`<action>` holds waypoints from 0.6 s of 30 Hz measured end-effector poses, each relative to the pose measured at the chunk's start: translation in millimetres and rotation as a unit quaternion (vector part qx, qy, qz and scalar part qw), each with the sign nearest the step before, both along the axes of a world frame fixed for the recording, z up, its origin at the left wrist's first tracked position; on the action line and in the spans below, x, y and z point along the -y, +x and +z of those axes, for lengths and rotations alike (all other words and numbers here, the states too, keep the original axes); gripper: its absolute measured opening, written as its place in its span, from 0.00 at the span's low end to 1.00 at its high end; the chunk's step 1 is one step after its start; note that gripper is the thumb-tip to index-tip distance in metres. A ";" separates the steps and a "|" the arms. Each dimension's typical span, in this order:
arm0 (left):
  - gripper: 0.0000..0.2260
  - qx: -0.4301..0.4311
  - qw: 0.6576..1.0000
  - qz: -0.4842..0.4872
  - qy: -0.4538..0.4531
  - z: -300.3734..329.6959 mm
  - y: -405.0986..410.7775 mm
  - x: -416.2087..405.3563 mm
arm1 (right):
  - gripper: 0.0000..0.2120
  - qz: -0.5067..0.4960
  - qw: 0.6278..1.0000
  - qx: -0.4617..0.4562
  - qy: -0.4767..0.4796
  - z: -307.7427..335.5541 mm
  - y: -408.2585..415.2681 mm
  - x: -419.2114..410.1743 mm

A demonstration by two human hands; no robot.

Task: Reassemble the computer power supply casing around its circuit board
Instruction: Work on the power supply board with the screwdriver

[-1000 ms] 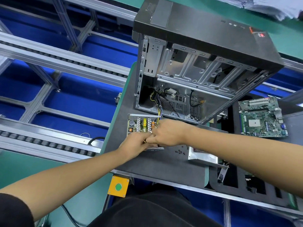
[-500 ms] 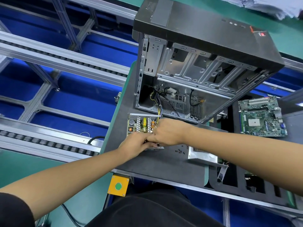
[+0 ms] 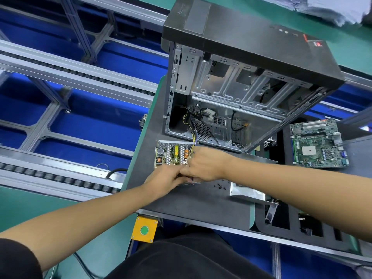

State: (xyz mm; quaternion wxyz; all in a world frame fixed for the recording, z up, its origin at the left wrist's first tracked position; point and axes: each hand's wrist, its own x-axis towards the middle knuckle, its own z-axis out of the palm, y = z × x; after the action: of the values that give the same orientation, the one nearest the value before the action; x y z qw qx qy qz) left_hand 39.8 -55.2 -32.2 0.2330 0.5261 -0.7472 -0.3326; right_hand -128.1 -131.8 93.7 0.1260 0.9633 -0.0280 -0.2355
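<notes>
Leftmost, rails of a roller conveyor (image 3: 66, 77) ran across over blue panels. Right of them, on the dark mat (image 3: 193, 200), lay the open power supply (image 3: 173, 156), its circuit board showing a yellow part and an orange coil, with a metal wall along its far edge. The left hand (image 3: 165, 179) rested at the near right corner of the supply, fingers curled against it; what they held, if anything, was hidden. The right hand (image 3: 205, 164) lay just beside and touching the left, over the right side of the board, fingers curled down; whether they pinched something I could not tell. Yellow wires (image 3: 194, 135) ran from the supply's far right corner into the tower case (image 3: 247, 81), which stood open-sided just beyond it. Below the mat's near edge hung a yellow box (image 3: 144, 229) with a green button. Near the right forearm, small black screws (image 3: 220, 186) lay scattered, and just right of them a silver metal cover (image 3: 247, 193). Farthest right, a green motherboard (image 3: 319, 143) lay flat.
</notes>
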 end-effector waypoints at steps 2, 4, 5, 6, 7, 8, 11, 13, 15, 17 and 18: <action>0.19 0.027 0.999 0.010 -0.022 0.1 0.5 -2.8 | 0.20 -0.101 0.995 0.013 0.007 -4.6 1.9 -4.0; 0.18 0.028 0.999 0.014 -0.023 -0.7 0.3 -3.5 | 0.20 -0.231 0.973 -0.012 0.013 -10.0 5.7 -14.1; 0.18 0.030 0.999 0.017 -0.023 -0.5 -0.6 -3.1 | 0.22 -0.279 0.959 -0.032 0.023 -11.2 6.4 -17.9; 0.18 0.031 0.999 0.018 -0.024 -0.8 -1.0 -2.6 | 0.23 -0.305 0.951 -0.037 0.034 -10.7 6.3 -19.3; 0.19 0.030 0.999 0.017 -0.023 -1.1 -1.3 -1.9 | 0.24 -0.302 0.952 -0.028 0.034 -7.9 5.1 -18.6; 0.20 0.031 0.999 0.014 -0.020 -1.6 -1.3 -1.2 | 0.23 -0.272 0.962 -0.013 0.022 -4.7 3.5 -15.7; 0.15 0.046 0.999 0.005 -0.013 -4.0 0.7 0.2 | 0.14 -0.050 0.998 0.010 -0.022 5.3 -0.5 -0.3; 0.15 0.050 0.999 -0.010 -0.012 -3.3 0.4 1.2 | 0.14 0.018 0.999 -0.017 -0.023 5.2 -2.3 5.4; 0.17 0.047 0.999 -0.015 -0.005 -1.0 -0.5 0.7 | 0.18 -0.029 0.999 -0.021 -0.010 1.9 -3.3 2.8; 0.16 0.028 1.000 -0.005 0.013 0.8 0.0 0.0 | 0.24 -0.129 0.992 -0.007 -0.001 -5.2 -2.0 -7.6; 0.13 0.021 1.000 -0.005 0.018 1.2 0.2 0.0 | 0.25 -0.189 0.982 -0.003 0.007 -8.9 -1.2 -16.3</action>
State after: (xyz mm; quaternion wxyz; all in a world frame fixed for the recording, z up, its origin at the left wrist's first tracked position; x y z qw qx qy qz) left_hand 40.1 -55.2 -31.0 0.2062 0.5336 -0.7484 -0.3356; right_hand -129.3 -115.5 84.8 0.0730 0.9406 -0.2076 -0.2586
